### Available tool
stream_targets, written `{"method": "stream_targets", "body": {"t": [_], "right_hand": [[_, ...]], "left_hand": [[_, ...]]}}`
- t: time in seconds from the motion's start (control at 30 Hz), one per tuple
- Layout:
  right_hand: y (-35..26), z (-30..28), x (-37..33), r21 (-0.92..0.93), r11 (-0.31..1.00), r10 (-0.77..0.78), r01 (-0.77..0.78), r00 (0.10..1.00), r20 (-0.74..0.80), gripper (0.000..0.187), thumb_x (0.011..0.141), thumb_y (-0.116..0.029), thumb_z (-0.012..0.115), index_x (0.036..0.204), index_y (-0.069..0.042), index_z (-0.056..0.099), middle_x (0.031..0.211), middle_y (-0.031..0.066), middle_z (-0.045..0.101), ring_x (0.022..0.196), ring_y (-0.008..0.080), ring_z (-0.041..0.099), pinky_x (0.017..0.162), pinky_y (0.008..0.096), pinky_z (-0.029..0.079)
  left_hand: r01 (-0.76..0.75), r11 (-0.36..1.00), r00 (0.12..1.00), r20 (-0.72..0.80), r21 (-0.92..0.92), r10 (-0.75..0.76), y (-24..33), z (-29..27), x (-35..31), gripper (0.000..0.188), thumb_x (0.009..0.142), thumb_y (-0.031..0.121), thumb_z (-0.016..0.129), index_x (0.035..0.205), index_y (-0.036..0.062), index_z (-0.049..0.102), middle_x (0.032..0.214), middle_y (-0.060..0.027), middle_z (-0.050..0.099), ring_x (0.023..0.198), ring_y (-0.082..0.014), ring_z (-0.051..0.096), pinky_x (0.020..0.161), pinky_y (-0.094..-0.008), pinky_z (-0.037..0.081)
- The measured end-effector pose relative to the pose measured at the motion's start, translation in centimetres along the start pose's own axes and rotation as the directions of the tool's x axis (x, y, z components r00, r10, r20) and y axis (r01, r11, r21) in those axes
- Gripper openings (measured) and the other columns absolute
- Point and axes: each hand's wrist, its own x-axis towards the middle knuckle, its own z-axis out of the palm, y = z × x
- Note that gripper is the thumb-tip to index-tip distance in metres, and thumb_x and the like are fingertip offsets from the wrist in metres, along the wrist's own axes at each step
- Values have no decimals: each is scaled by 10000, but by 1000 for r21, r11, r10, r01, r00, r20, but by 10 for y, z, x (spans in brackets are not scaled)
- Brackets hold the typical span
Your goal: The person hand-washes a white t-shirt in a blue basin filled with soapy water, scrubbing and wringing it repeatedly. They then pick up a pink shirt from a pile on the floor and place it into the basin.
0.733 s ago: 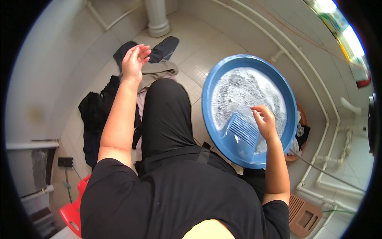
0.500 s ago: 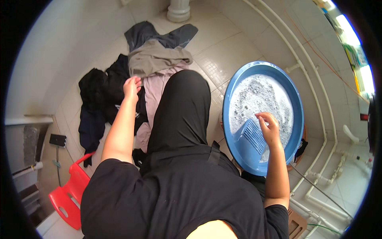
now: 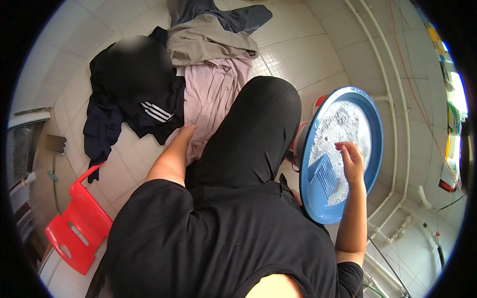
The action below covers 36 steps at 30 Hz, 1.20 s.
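My left hand (image 3: 187, 131) reaches down beside my raised knee, at the edge of a pale pink garment (image 3: 221, 82) spread on the floor; its fingers are hidden, so any grip is unclear. Over the right side sits a blue basin (image 3: 376, 144) of foamy water (image 3: 343, 121). A ribbed blue washboard (image 3: 324, 175) slants inside it, partly above the suds. Above the basin hovers my right hand (image 3: 352, 159), fingers loosely bent and thumb apart, holding nothing.
Black clothes (image 3: 134, 99), one with white stripes, lie left of the pink garment. Beyond are a taupe garment (image 3: 208, 39) and dark grey one (image 3: 238, 19). A red plastic chair (image 3: 82, 228) stands at the left. White pipes (image 3: 390, 109) run along the right wall.
My left hand has dropped from beside the black clothes to the pink garment's edge. My right hand stays over the basin. The whole view has shifted, showing more of the pink garment.
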Motion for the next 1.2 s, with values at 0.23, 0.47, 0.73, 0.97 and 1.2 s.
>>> {"method": "stream_targets", "body": {"t": [0.23, 0.47, 0.73, 0.97, 1.2], "right_hand": [[2, 12, 9, 27, 999, 44, -46, 998, 41, 142, 882, -93, 520, 928, -3, 620, 887, 83, 635, 832, 145, 595, 759, 267, 453], [-4, 25, 10, -12, 1000, 17, -17, 999, 35, 149, 853, -113, 546, 918, -14, 637, 868, 81, 648, 821, 152, 614, 736, 271, 470], [-13, 33, 1, 71, 997, -11, 8, 999, 47, 156, 850, -134, 549, 909, -20, 638, 860, 93, 640, 819, 174, 617, 740, 294, 479], [-3, 36, -22, 101, 995, 10, -13, 1000, 26, 154, 853, -151, 563, 940, -46, 636, 867, 75, 640, 803, 154, 593, 708, 279, 466], [-70, 23, 8, 296, 946, -60, 131, 970, -237, 352, 839, -181, 594, 1151, -36, 515, 1075, 104, 589, 950, 175, 578, 805, 312, 471]], "left_hand": [[232, 880, 972, 66, -414, -225, 73, 2, -58, 419, 698, 433, 708, 865, 82, 551, 687, -36, 474, 535, -162, 470, 475, -287, 401], [-347, 938, 905, -268, -19, 330, 148, 11, -11, 399, 814, 357, 588, 992, -1, 601, 769, -111, 612, 623, -236, 591, 497, -377, 461], [-611, 260, 586, -206, -748, 784, 364, -76, -187, 300, 888, 231, 533, 1128, 52, 536, 1042, -83, 586, 935, -207, 572, 730, -392, 497], [-551, -33, -126, 45, -834, 991, 451, -64, -397, 419, 910, 298, 443, 1235, 34, 448, 1123, -140, 583, 1064, -297, 541, 957, -420, 383], [-34, 393, -572, 340, -919, 746, 476, 8, -527, 481, 944, 340, 341, 1303, 22, 378, 1311, -153, 436, 1206, -292, 421, 1044, -430, 277]]}}
